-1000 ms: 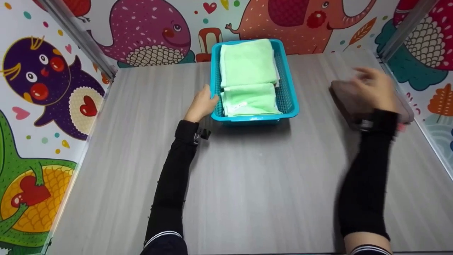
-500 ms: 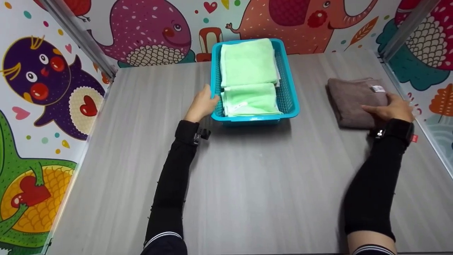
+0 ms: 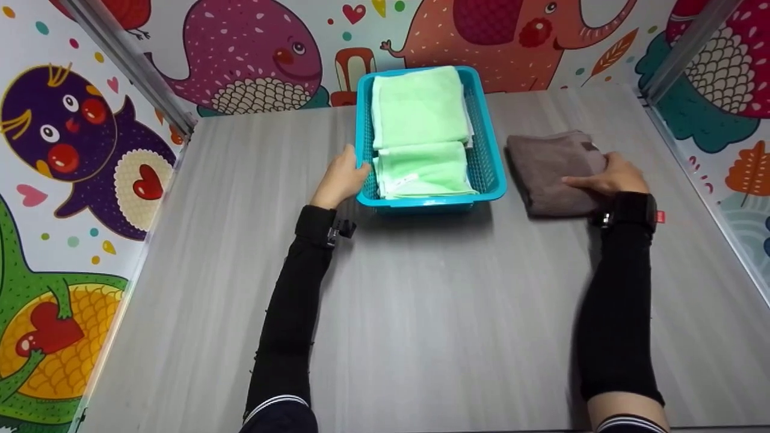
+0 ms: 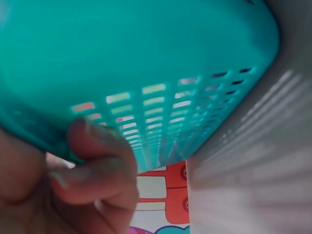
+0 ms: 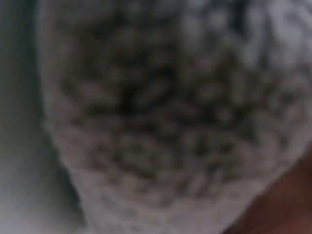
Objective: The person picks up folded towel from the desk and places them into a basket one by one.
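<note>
A teal plastic basket [image 3: 494,150] stands at the back middle of the table in the head view. Two light green folded towels lie in it, a rear towel [image 3: 421,108] and a front towel [image 3: 427,168]. My left hand [image 3: 343,177] grips the basket's left rim; in the left wrist view its fingers [image 4: 105,180] curl beneath the rim, beside the slotted wall. Right of the basket is a folded brown towel [image 3: 550,174]. My right hand [image 3: 616,175] holds its right edge, thumb on top, other fingers mostly hidden. Blurred towel pile [image 5: 161,122] fills the right wrist view.
Around the wood-grain table [image 3: 433,313] stand printed walls with cartoon animals, the back wall [image 3: 373,30] close behind the basket. Metal posts [image 3: 138,66] mark the back corners. The basket's right side is a short way from the brown towel.
My right hand first sweeps over the brown towel, then takes hold of its right edge. Since then hand and towel have shifted left toward the basket. My left hand stays on the rim.
</note>
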`<state>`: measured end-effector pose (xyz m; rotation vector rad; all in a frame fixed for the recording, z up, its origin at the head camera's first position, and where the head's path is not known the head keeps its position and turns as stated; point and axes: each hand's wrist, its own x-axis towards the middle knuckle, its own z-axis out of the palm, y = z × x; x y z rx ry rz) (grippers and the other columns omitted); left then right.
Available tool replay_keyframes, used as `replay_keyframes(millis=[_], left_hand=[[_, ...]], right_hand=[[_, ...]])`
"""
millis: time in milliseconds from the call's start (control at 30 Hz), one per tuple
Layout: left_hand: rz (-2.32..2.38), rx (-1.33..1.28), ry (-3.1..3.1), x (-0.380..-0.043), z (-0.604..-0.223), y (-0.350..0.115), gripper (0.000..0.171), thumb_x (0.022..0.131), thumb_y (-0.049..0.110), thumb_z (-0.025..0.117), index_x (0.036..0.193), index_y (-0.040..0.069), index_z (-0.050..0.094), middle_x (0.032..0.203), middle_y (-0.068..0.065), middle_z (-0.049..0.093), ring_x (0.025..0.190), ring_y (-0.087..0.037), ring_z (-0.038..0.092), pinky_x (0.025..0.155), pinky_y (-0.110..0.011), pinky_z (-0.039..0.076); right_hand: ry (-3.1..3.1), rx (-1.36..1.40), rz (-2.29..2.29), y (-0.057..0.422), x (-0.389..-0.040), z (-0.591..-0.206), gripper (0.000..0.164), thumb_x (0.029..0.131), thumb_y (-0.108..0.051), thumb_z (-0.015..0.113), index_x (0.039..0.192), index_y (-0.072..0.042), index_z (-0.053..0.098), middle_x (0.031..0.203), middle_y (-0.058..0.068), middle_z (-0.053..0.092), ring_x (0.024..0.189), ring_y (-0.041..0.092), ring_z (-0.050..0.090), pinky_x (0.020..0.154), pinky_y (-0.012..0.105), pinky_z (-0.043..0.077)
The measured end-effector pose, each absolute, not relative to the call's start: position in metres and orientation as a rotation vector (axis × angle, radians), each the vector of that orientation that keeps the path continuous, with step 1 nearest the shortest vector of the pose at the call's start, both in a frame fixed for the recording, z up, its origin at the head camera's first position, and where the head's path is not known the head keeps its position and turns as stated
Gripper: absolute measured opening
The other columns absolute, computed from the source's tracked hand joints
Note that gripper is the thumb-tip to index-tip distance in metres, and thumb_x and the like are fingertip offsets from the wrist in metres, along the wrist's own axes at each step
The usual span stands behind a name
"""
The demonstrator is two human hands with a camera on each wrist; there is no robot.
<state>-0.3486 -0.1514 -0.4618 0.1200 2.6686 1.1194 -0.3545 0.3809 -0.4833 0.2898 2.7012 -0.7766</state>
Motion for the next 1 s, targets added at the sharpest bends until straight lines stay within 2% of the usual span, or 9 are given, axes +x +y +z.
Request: replay_keyframes(millis=[233, 333, 400, 467, 533, 633, 733, 900, 1000], left_hand=[[1.108, 0.115, 2.677, -0.3477, -0.4626, -0.1520, 0.072, 0.112, 0.026, 0.041, 0.164, -0.004, 0.002, 0.171, -0.025, 0.013, 0.155, -0.033, 0.029, 0.124, -0.045, 0.030], [1.110, 0.116, 2.680, -0.3471, -0.4621, -0.1519, 0.072, 0.111, 0.026, 0.042, 0.164, -0.004, 0.003, 0.171, -0.025, 0.014, 0.153, -0.032, 0.033, 0.123, -0.045, 0.032], [1.111, 0.121, 2.683, -0.3469, -0.4616, -0.1518, 0.072, 0.111, 0.025, 0.042, 0.164, -0.005, 0.003, 0.170, -0.026, 0.019, 0.142, -0.032, 0.045, 0.116, -0.042, 0.037], [1.112, 0.130, 2.689, -0.3469, -0.4614, -0.1516, 0.072, 0.111, 0.025, 0.041, 0.164, -0.005, 0.003, 0.150, -0.027, 0.046, 0.111, -0.028, 0.057, 0.099, -0.039, 0.043], [1.118, 0.131, 2.682, -0.3471, -0.4613, -0.1515, 0.072, 0.111, 0.025, 0.040, 0.164, -0.005, 0.002, 0.140, -0.026, 0.052, 0.093, -0.027, 0.052, 0.090, -0.039, 0.040], [1.119, 0.131, 2.675, -0.3470, -0.4612, -0.1521, 0.072, 0.111, 0.025, 0.040, 0.164, -0.005, 0.000, 0.146, -0.027, 0.048, 0.105, -0.028, 0.057, 0.098, -0.039, 0.043], [1.125, 0.127, 2.670, -0.3468, -0.4609, -0.1529, 0.073, 0.111, 0.026, 0.041, 0.164, -0.004, 0.000, 0.172, -0.025, 0.012, 0.137, -0.030, 0.046, 0.116, -0.043, 0.036], [1.138, 0.127, 2.665, -0.3481, -0.4627, -0.1529, 0.073, 0.111, 0.025, 0.041, 0.164, -0.005, 0.000, 0.169, -0.027, 0.020, 0.122, -0.031, 0.049, 0.108, -0.043, 0.038], [1.135, 0.129, 2.664, -0.3487, -0.4628, -0.1528, 0.073, 0.111, 0.025, 0.040, 0.164, -0.005, 0.000, 0.170, -0.026, 0.018, 0.132, -0.031, 0.047, 0.112, -0.043, 0.037]], right_hand=[[2.728, 0.328, -0.867, 0.3793, -0.3572, -0.4834, 0.128, 0.079, -0.081, 0.067, 0.160, 0.006, 0.020, 0.156, 0.044, 0.023, 0.137, 0.057, 0.028, 0.114, 0.073, 0.026], [2.707, 0.409, -0.928, 0.3815, -0.3561, -0.4848, 0.128, 0.078, -0.080, 0.070, 0.160, 0.006, 0.020, 0.158, 0.042, 0.024, 0.137, 0.052, 0.032, 0.117, 0.068, 0.027], [2.678, 0.454, -0.937, 0.3827, -0.3556, -0.4861, 0.132, 0.077, -0.080, 0.071, 0.160, 0.008, 0.016, 0.158, 0.042, 0.023, 0.136, 0.051, 0.032, 0.117, 0.067, 0.028], [2.658, 0.465, -0.930, 0.3835, -0.3556, -0.4870, 0.135, 0.077, -0.079, 0.071, 0.159, 0.010, 0.011, 0.158, 0.043, 0.021, 0.139, 0.052, 0.032, 0.117, 0.067, 0.028], [2.645, 0.447, -0.909, 0.3847, -0.3567, -0.4878, 0.138, 0.078, -0.078, 0.071, 0.159, 0.014, 0.007, 0.158, 0.044, 0.018, 0.143, 0.055, 0.029, 0.118, 0.068, 0.027], [2.640, 0.408, -0.883, 0.3862, -0.3588, -0.4885, 0.140, 0.079, -0.078, 0.071, 0.158, 0.017, 0.003, 0.160, 0.045, 0.013, 0.147, 0.059, 0.023, 0.119, 0.068, 0.024], [2.638, 0.370, -0.885, 0.3863, -0.3607, -0.4889, 0.140, 0.079, -0.078, 0.070, 0.159, 0.013, 0.000, 0.163, 0.043, 0.009, 0.150, 0.059, 0.018, 0.120, 0.069, 0.020], [2.622, 0.305, -0.885, 0.3837, -0.3623, -0.4887, 0.142, 0.078, -0.083, 0.067, 0.162, 0.007, -0.004, 0.165, 0.040, 0.004, 0.152, 0.059, 0.011, 0.119, 0.072, 0.017], [2.612, 0.279, -0.880, 0.3812, -0.3630, -0.4875, 0.142, 0.076, -0.085, 0.066, 0.163, 0.004, -0.003, 0.165, 0.039, 0.006, 0.151, 0.059, 0.012, 0.119, 0.073, 0.016]])
